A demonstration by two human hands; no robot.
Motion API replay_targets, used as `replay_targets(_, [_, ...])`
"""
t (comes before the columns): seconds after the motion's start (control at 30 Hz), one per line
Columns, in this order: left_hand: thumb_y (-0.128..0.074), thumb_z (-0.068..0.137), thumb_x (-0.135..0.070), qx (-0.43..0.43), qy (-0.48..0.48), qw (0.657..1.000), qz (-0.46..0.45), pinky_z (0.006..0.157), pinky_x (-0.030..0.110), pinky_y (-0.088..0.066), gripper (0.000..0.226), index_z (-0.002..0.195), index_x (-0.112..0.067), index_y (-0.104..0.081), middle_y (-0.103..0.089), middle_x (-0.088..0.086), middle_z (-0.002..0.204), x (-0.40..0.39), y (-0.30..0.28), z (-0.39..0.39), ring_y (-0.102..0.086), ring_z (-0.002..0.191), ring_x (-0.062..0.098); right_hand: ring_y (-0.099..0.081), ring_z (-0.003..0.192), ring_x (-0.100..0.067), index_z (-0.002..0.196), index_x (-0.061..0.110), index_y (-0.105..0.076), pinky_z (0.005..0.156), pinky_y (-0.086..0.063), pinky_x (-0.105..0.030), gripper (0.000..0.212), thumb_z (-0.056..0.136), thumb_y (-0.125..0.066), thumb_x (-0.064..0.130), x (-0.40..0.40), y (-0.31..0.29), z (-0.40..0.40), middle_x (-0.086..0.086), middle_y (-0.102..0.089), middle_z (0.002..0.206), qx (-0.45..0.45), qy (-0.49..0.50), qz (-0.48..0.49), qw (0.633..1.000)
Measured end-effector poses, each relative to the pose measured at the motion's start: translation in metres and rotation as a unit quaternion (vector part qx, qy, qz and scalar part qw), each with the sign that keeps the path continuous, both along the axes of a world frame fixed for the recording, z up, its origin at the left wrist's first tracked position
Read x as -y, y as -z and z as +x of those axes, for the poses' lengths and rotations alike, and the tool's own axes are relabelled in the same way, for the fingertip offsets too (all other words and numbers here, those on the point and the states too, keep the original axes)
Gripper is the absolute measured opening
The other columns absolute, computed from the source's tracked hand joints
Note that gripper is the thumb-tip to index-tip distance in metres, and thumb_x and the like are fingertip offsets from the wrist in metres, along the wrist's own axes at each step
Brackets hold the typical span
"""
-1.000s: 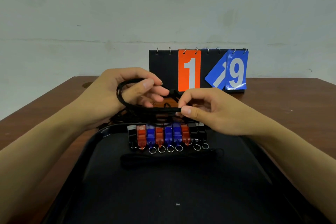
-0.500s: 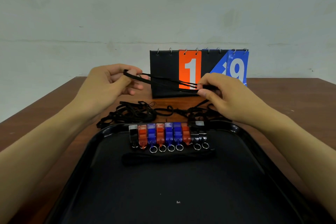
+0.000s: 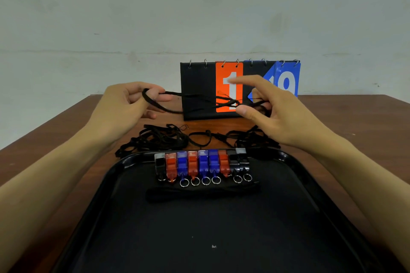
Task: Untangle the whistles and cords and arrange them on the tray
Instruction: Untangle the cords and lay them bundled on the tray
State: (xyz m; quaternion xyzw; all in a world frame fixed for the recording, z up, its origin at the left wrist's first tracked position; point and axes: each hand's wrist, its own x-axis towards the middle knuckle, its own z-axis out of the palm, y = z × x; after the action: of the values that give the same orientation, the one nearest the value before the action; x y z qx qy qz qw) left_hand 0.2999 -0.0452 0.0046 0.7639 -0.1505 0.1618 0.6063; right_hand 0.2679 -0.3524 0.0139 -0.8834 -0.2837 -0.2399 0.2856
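Observation:
A black cord (image 3: 195, 101) is stretched in the air between my hands, above the table. My left hand (image 3: 126, 104) pinches its looped left end. My right hand (image 3: 268, 108) grips the other end with thumb and lower fingers, the index finger raised. On the black tray (image 3: 299, 184), several whistles (image 3: 203, 165) in black, red and blue stand in a row near the far rim, key rings toward me. A folded black cord (image 3: 199, 191) lies just in front of them. A tangle of black cords (image 3: 168, 137) rests on the table beyond the tray.
A flip scoreboard (image 3: 230, 88) showing an orange 1 and a blue 9 stands behind my hands on the brown wooden table (image 3: 355, 122). A pale wall rises behind it. The near part of the tray holds nothing but a small speck.
Both hands lifted the cord from just above the whistles and pulled it out straight between them. My right index finger has since lifted off the cord.

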Motion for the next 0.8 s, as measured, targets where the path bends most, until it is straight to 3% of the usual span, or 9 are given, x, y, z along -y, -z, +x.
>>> replay_targets(0.07, [-0.061, 0.101, -0.020, -0.002, -0.014, 1.000, -0.014, 0.072, 0.022, -0.062, 0.017, 0.111, -0.012, -0.072, -0.081, 0.005, 0.101, -0.003, -0.001, 0.002, -0.077, 0.086, 0.019, -0.047, 0.063, -0.031, 0.147, 0.048, -0.037, 0.062, -0.042, -0.029, 0.052, 0.099, -0.057, 0.042, 0.005, 0.003, 0.005, 0.004, -0.044, 0.066, -0.008, 0.049, -0.026, 0.998])
replay_targets(0.1, [-0.060, 0.102, -0.018, -0.002, -0.020, 1.000, -0.021, 0.073, 0.023, -0.062, 0.016, 0.110, -0.012, -0.072, -0.081, 0.005, 0.100, -0.005, -0.001, 0.003, -0.077, 0.085, 0.018, -0.051, 0.062, -0.022, 0.146, 0.045, -0.041, 0.062, -0.041, -0.024, 0.049, 0.100, -0.056, 0.040, 0.008, 0.004, 0.008, 0.010, -0.045, 0.062, -0.009, 0.062, -0.037, 0.997])
replay_targets(0.2, [-0.061, 0.102, -0.015, 0.012, -0.021, 0.999, -0.024, 0.073, 0.023, -0.062, 0.014, 0.110, -0.012, -0.072, -0.081, 0.002, 0.095, -0.006, -0.004, 0.003, -0.077, 0.083, 0.017, -0.059, 0.074, 0.009, 0.124, 0.029, -0.067, 0.067, -0.044, -0.010, 0.025, 0.102, -0.055, 0.033, 0.015, 0.008, 0.015, 0.020, -0.059, 0.070, 0.000, 0.077, -0.074, 0.994])
replay_targets(0.33, [-0.062, 0.101, -0.021, 0.026, -0.028, 0.999, -0.034, 0.072, 0.023, -0.062, 0.016, 0.110, -0.012, -0.072, -0.081, 0.001, 0.098, -0.011, -0.007, 0.003, -0.077, 0.086, 0.021, -0.057, 0.069, 0.013, 0.102, 0.023, -0.077, 0.063, -0.040, -0.005, 0.023, 0.104, -0.054, 0.028, 0.020, 0.011, 0.022, 0.023, -0.061, 0.070, -0.011, 0.092, -0.088, 0.992])
replay_targets(0.43, [-0.062, 0.101, -0.024, 0.029, -0.032, 0.999, -0.028, 0.075, 0.024, -0.062, 0.021, 0.114, -0.009, -0.071, -0.081, 0.001, 0.103, -0.016, -0.011, 0.001, -0.077, 0.096, 0.025, -0.060, 0.072, 0.004, 0.101, 0.027, -0.077, 0.064, -0.041, -0.009, 0.027, 0.104, -0.050, 0.032, 0.023, 0.010, 0.024, 0.019, -0.067, 0.079, -0.028, 0.107, -0.099, 0.989])
replay_targets(0.53, [-0.060, 0.102, -0.024, 0.039, -0.007, 0.999, 0.004, 0.080, 0.024, -0.062, 0.024, 0.119, -0.011, -0.070, -0.080, -0.001, 0.109, -0.008, -0.016, -0.010, -0.077, 0.094, 0.025, -0.059, 0.094, -0.010, 0.116, 0.031, -0.072, 0.083, -0.050, -0.026, 0.027, 0.102, -0.051, 0.041, 0.020, 0.014, 0.023, 0.008, -0.064, 0.099, -0.065, 0.116, -0.171, 0.976])
replay_targets(0.67, [-0.061, 0.099, -0.023, 0.074, 0.055, 0.994, 0.058, 0.084, 0.027, -0.061, 0.023, 0.119, -0.015, -0.070, -0.079, -0.001, 0.111, 0.013, -0.021, -0.030, -0.078, 0.093, 0.021, -0.029, 0.135, -0.026, 0.139, 0.047, -0.051, 0.110, -0.032, -0.053, 0.043, 0.099, -0.041, 0.058, 0.008, 0.015, 0.013, 0.007, -0.039, 0.143, -0.069, 0.181, -0.246, 0.950])
replay_targets(0.73, [-0.062, 0.099, -0.020, 0.096, 0.076, 0.990, 0.074, 0.084, 0.024, -0.060, 0.021, 0.118, -0.015, -0.070, -0.080, 0.003, 0.105, 0.023, -0.021, -0.040, -0.077, 0.094, 0.013, -0.025, 0.143, -0.022, 0.143, 0.043, -0.047, 0.115, -0.030, -0.053, 0.048, 0.098, -0.040, 0.060, -0.005, 0.008, 0.003, 0.011, -0.036, 0.152, -0.024, 0.135, -0.186, 0.973])
replay_targets(0.8, [-0.062, 0.099, -0.017, 0.119, 0.084, 0.985, 0.091, 0.076, 0.017, -0.059, 0.019, 0.115, -0.015, -0.070, -0.081, -0.006, 0.096, 0.031, -0.020, -0.048, -0.076, 0.088, 0.005, -0.032, 0.141, -0.008, 0.145, 0.038, -0.043, 0.116, -0.034, -0.043, 0.053, 0.097, -0.045, 0.059, -0.017, 0.003, -0.005, 0.020, -0.044, 0.146, -0.039, 0.045, -0.072, 0.996])
